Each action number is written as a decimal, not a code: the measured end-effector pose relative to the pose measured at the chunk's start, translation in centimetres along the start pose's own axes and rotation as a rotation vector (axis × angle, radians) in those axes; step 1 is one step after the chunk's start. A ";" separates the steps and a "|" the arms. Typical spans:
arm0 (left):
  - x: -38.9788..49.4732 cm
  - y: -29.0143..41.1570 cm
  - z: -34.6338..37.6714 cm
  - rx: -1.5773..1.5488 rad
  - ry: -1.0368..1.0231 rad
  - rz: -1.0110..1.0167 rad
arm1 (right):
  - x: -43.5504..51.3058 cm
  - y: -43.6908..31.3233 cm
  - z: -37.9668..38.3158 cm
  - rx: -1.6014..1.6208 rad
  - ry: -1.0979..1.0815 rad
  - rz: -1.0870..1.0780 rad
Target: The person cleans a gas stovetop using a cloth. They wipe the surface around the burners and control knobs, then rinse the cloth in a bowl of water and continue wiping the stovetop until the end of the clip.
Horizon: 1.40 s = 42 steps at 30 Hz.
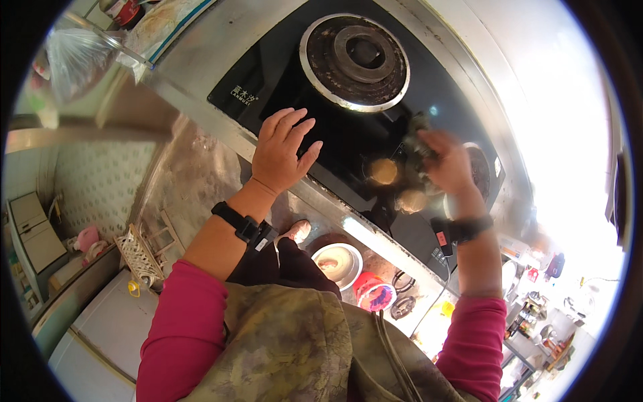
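Observation:
A black glass gas stove (346,128), marked Lanmuxi, lies before me, set in a metal-edged counter. My left hand (282,151) is over its front edge, fingers spread and holding nothing; I cannot tell if it touches the glass. Blurred by motion, my right hand (447,161) grips a dark, crumpled cloth (418,138) against the glass, right of the large burner (364,53). Two round, gold-coloured knobs (384,172) are close to the cloth. My right hand and wrist partly hide the second burner (478,168).
A wall rises beyond the counter's back edge (472,65). On the floor by my feet stand a metal basin (337,264) and a red plastic bucket (372,291). A clear plastic bag (80,60) hangs at the upper left. A thin cable (437,296) trails from my right wrist.

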<state>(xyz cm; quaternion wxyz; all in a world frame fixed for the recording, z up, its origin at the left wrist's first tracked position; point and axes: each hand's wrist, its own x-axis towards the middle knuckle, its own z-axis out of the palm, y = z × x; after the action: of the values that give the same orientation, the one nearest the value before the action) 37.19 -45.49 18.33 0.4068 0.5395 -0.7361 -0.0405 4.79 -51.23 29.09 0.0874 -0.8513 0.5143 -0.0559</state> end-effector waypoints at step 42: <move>-0.3 0.3 0.1 0.077 -0.038 0.015 | -7.9 0.7 2.9 0.075 0.761 0.482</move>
<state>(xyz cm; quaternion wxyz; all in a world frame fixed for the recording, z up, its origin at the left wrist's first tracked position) 36.94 -45.22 18.22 0.3719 0.5482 -0.7489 -0.0194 1.01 -44.27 26.10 -0.0667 -0.6225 0.6910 -0.3615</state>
